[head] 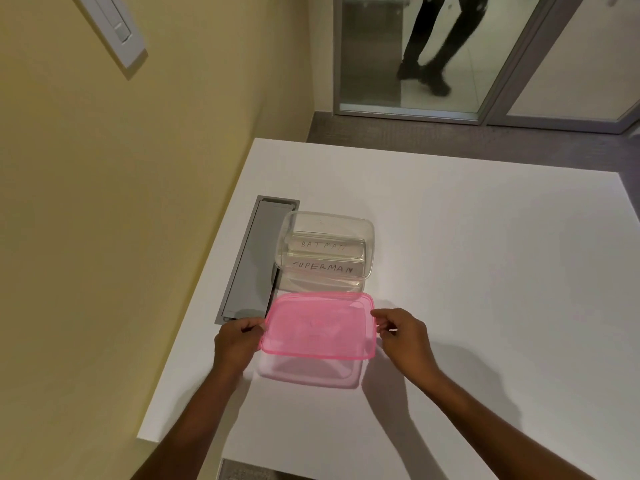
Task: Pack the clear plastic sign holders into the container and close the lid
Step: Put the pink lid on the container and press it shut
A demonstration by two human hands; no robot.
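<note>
In the head view, a pink translucent lid (318, 326) is held above the white table (467, 271), its shadow cast on the surface just below it. The lid's left edge is pinched by the left hand (237, 339) with curled fingers, and its right edge is pinched between thumb and fingers of the right hand (401, 336). Just beyond the lid, a clear container (325, 249) stands uncovered on the table, partly over a grey cable tray (254, 259) set into the tabletop. Two clear sign holders are seen lying inside it, one lettered BATMAN (323, 245) toward the far side and one lettered SUPERMAN (325, 268) nearer. A person's dark-trousered legs (433, 43) are seen behind a glass door (381, 64).
</note>
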